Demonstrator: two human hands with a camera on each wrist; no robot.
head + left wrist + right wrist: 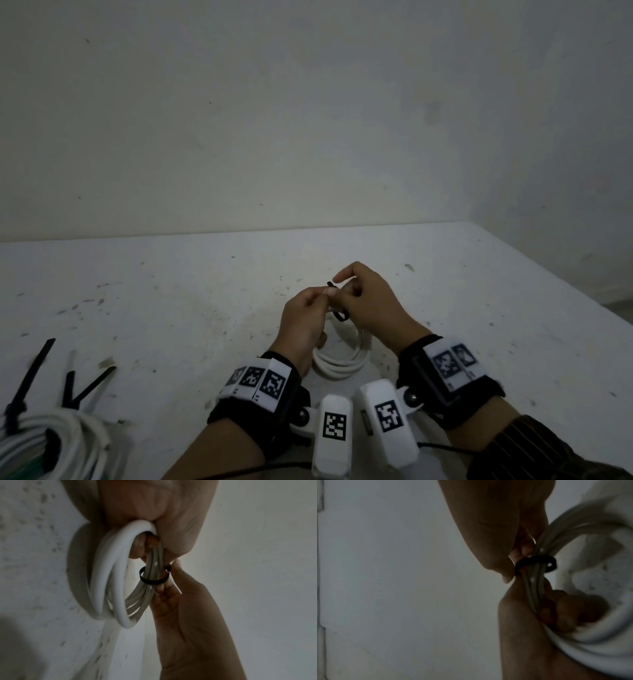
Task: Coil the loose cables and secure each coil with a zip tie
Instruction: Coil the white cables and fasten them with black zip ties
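Your left hand (303, 320) has its fingers curled through the small white cable coil (109, 577), pinching the bunched strands together, while your right hand (368, 305) pinches the black zip tie (153, 578) at its head, index finger lifted clear. That tie already loops the gathered strands but sits slack, with a gap visible between band and cable in the left wrist view. To finish this well, I'd say keep the left grip close beside the loop so the turns stay stacked, steady the head with the right thumb and draw the tail straight through, not sideways, until the band bites evenly; watch that no fingertip or stray turn gets caught under it. The coil hangs between both hands, its lower turns drooping toward you just above the white table (171, 308); whether they touch the surface is hard to tell. Farther out, at your near left, a larger white bundle (58, 442) lies on the table with black ties (30, 373) sticking up from it
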